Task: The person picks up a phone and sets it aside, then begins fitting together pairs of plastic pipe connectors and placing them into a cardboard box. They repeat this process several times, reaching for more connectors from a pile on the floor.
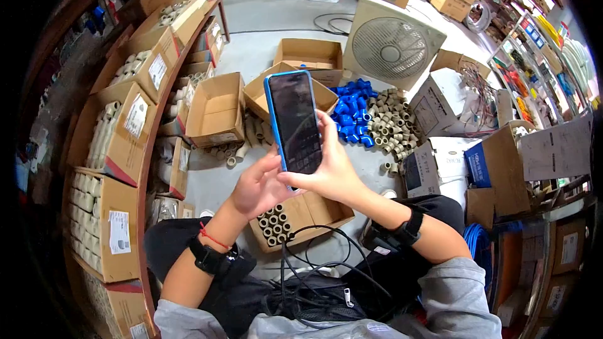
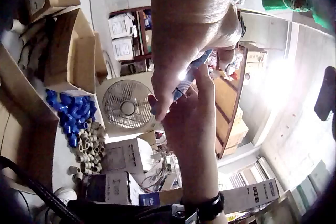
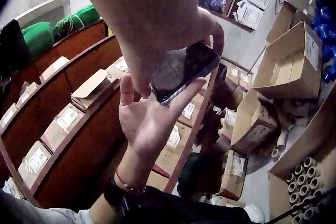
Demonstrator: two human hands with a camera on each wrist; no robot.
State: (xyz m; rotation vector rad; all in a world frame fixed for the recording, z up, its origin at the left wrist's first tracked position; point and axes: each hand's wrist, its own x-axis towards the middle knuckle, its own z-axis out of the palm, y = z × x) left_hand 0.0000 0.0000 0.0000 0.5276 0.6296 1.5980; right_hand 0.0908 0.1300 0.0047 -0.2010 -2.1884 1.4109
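Between hands (image 1: pixel 336 168), blue-cased phone (image 1: pixel 295 122), nearby carton labels (image 1: pixel 119 232) illegible

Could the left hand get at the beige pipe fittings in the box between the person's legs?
Probably yes: the beige fittings stand in an open-topped box, close to the left hand, though black cables cross part of the box.

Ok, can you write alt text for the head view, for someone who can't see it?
A person's right hand grips a blue-cased phone, the left hand at its lower end, above an open cardboard box partly filled with fittings. Beyond are piles of blue fittings and beige fittings and a fan; cartons line the left.
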